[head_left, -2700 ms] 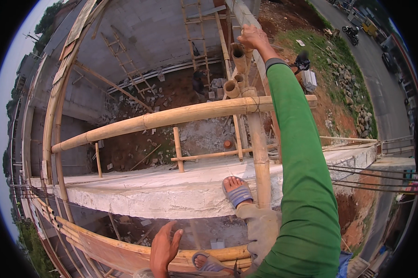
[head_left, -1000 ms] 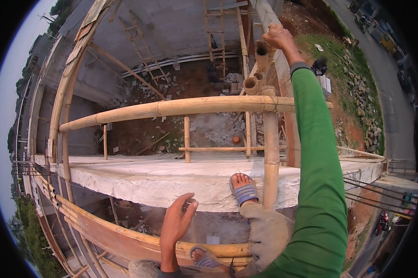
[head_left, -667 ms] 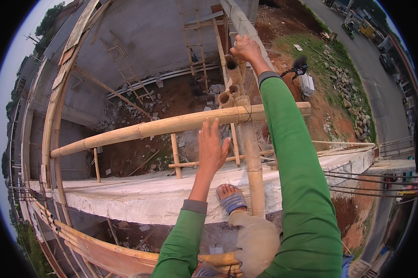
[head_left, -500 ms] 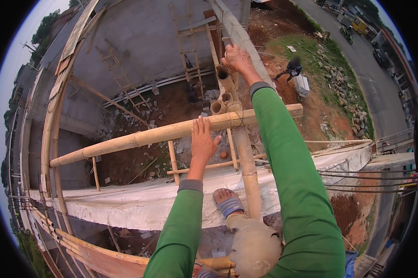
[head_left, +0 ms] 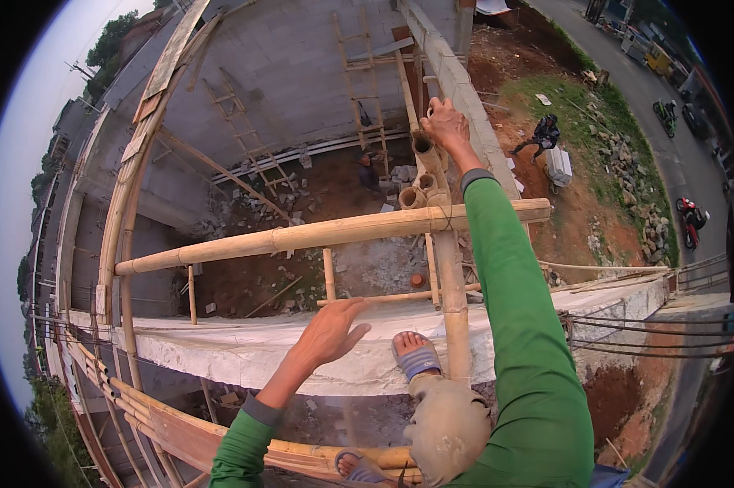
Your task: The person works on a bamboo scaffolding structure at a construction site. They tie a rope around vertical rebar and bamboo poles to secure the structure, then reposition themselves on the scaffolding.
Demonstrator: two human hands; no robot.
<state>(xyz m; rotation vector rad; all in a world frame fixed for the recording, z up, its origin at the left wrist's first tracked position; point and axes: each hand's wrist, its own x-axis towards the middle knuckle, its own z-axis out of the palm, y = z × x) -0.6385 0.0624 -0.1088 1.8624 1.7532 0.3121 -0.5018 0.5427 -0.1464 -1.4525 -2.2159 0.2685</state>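
Observation:
My left hand hangs over the white concrete beam with its fingers stretched out, open and holding nothing. Beyond it a thick horizontal bamboo pole crosses the view, lashed to an upright bamboo pole. My right hand is closed, reaching past the crossbar to beside the hollow bamboo ends. Whatever its curled fingers grip is hidden. Both arms wear green sleeves. My sandalled foot stands on the beam beside the upright pole; another sandal rests on lower bamboo poles.
Rubble and dirt lie far below, between grey block walls. Bamboo ladders lean there, near a person. Outside, another person stands by a stack of white blocks. Bare rebar sticks out at right.
My left hand has left the horizontal bamboo pole and drawn back toward me, down and left. My right hand stays closed near the bamboo ends. The whole view has shifted slightly.

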